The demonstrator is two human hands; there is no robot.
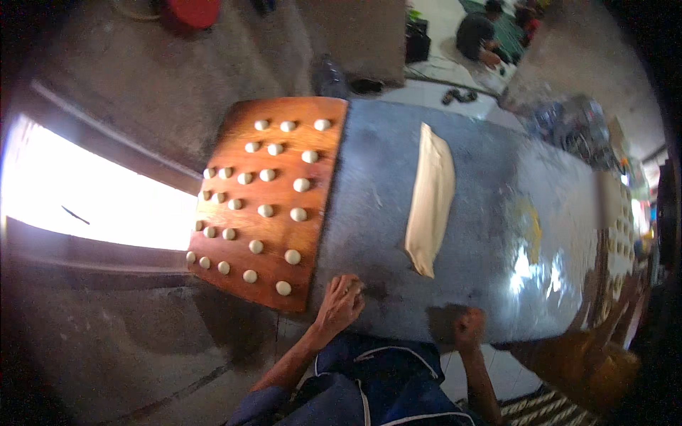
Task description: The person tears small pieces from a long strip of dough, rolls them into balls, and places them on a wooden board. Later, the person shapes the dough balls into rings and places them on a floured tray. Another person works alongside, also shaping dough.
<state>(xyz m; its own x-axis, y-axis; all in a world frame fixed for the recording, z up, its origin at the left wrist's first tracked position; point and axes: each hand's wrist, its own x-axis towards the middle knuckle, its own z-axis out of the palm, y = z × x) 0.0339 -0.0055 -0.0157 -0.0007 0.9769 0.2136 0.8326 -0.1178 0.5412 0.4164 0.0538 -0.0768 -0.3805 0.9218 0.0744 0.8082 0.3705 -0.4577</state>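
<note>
A long strip of pale dough lies lengthwise on the grey, shiny worktop. Left of it, a reddish wooden board holds rows of several small round dough pieces. My left hand is at the near part of the worktop by the board's lower right corner, its fingers curled; whether anything is inside them is hidden. My right hand is closed at the near edge, below and right of the dough strip, in shadow, so its contents cannot be made out.
At the right end stands another rack or board with pale pieces. Plastic bags lie beyond the far right corner. Sandals are on the tiled floor behind. A seated person is in the doorway area. A red round container is top left.
</note>
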